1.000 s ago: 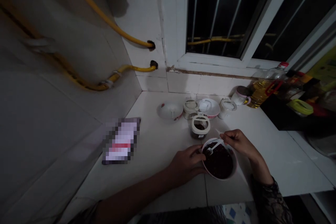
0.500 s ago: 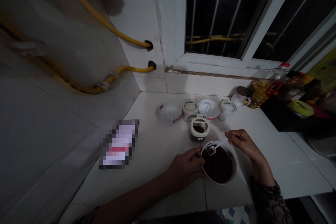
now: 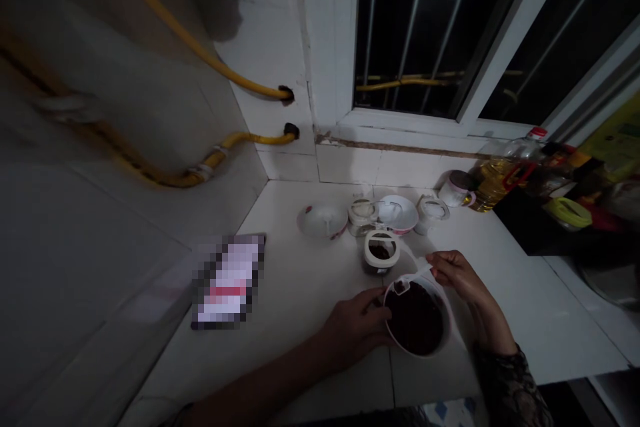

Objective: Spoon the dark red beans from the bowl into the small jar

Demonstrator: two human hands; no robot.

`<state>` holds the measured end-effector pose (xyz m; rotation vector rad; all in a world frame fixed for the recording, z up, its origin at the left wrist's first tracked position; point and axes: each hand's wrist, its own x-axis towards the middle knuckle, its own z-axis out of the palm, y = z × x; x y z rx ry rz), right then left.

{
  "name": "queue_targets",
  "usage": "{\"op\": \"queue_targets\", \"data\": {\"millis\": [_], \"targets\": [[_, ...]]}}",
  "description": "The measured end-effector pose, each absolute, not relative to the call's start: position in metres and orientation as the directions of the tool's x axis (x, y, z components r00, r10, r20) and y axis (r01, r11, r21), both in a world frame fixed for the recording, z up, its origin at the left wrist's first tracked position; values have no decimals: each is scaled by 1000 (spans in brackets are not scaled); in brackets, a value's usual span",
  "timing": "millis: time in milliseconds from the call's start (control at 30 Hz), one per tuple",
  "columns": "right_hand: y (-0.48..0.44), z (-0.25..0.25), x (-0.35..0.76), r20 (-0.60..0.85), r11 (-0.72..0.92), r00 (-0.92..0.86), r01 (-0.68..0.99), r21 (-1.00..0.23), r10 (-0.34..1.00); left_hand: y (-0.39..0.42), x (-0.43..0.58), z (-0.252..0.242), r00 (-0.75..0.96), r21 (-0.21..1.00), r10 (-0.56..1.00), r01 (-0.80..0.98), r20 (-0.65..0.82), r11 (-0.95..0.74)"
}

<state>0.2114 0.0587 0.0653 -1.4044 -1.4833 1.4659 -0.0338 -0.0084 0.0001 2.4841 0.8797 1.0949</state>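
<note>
**Dim kitchen corner, white counter under a barred window**

Sitting near the front edge of the white counter (image 3: 300,293): a bowl (image 3: 419,317) filled with something dark. Cupping the bowl's left wall, the left hand (image 3: 356,327), fingers curled against the rim. Pinching a small white spoon (image 3: 411,278), the right hand (image 3: 457,273), holding the spoon's scoop over the bowl's far rim. Standing just behind, an open jar (image 3: 381,252); farther back, small dishes and pots (image 3: 398,212), an oil bottle (image 3: 500,173). Running along the left wall, yellow hoses (image 3: 210,160).
</note>
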Motion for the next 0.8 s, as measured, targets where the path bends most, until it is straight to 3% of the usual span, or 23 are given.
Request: {"op": "queue_targets", "data": {"millis": [167, 267, 333, 400, 467, 533, 600, 667, 733, 800], "targets": [[63, 71, 201, -93, -75, -85, 200, -977, 992, -9, -34, 5, 510, 492, 637, 406, 578, -771], [61, 77, 190, 159, 127, 65, 352, -928, 985, -9, -33, 6, 503, 487, 626, 394, 596, -779], [58, 78, 184, 392, 320, 24, 535, -782, 920, -9, -33, 6, 509, 484, 627, 399, 590, -779], [56, 76, 179, 562, 515, -174, 671, -533, 808, -9, -32, 4, 516, 484, 630, 403, 581, -777], [55, 72, 178, 609, 645, -379, 701, -303, 697, -9, -32, 3, 517, 487, 629, 399, 581, -777], [54, 70, 180, 621, 694, -451, 686, -218, 641, -9, -32, 2, 515, 488, 628, 396, 583, -778], [53, 72, 186, 627, 668, -384, 677, -309, 678, -9, -32, 1, 517, 486, 632, 404, 577, -775], [52, 79, 196, 578, 579, -251, 646, -497, 777, -9, -33, 2, 519, 483, 635, 412, 573, -773], [50, 87, 207, 465, 459, -153, 583, -670, 872, -9, -33, 2, 521, 489, 637, 408, 569, -771], [49, 94, 217, 285, 361, -222, 536, -763, 932, -9, -34, 3, 523, 492, 633, 399, 571, -774]]}}
